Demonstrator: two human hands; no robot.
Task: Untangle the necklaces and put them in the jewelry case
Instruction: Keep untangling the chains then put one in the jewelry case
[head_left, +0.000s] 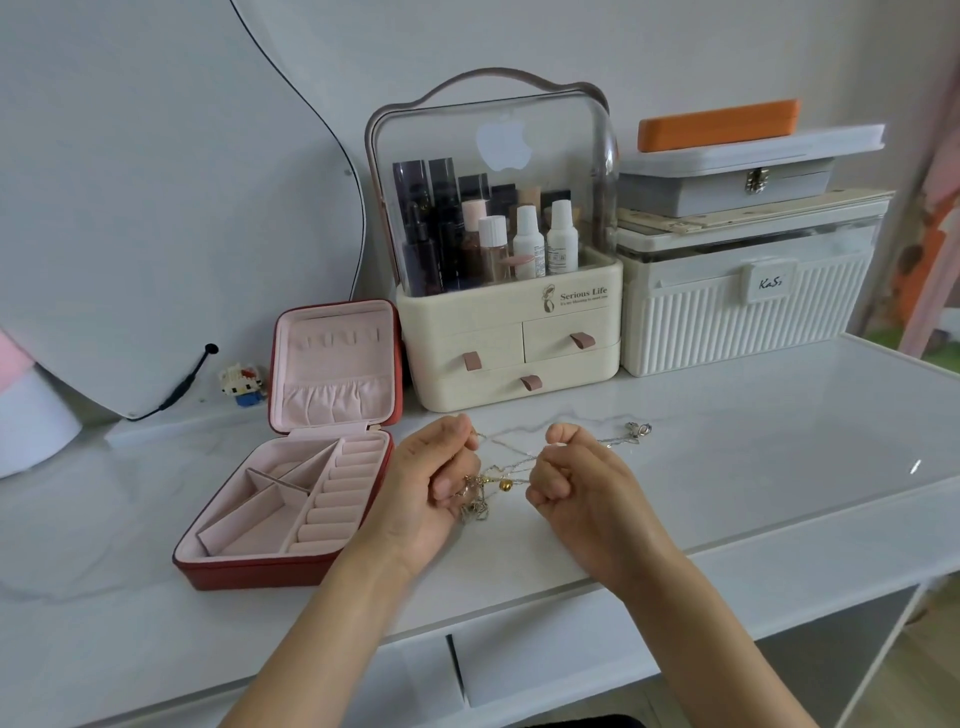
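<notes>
Both hands work over the near middle of a white table (753, 467). The left hand (431, 483) is palm-up with its fingers curled, and its fingertips pinch a thin silver chain near the top of the fist. The right hand (576, 478) is also curled into a loose fist, its thumb and forefinger pinching another strand. Between the two hands hangs a knot of tangled necklaces (488, 480), silver and gold chains bunched together with a small gold ball pendant in the middle; part of the bundle drapes over the left palm. From the knot, fine silver strands run far and to the right across the table, ending at a small silver pendant (638, 430) that lies on the surface just beyond the right hand.

The jewelry case (283, 499) sits on the table just left of the left hand. It is red outside and pale pink inside, with its lid standing upright. Its tray shows divided compartments on the left and a row of ring rolls on the right.

Farther back stands a cream cosmetics organizer (511, 343) with a clear domed cover, bottles inside and three small drawers. To its right is a white ribbed storage box (737, 322) with a grey latched box and an orange case stacked on top. A small block figure (242, 384) stands at the far left by a curved mirror (156, 208).
</notes>
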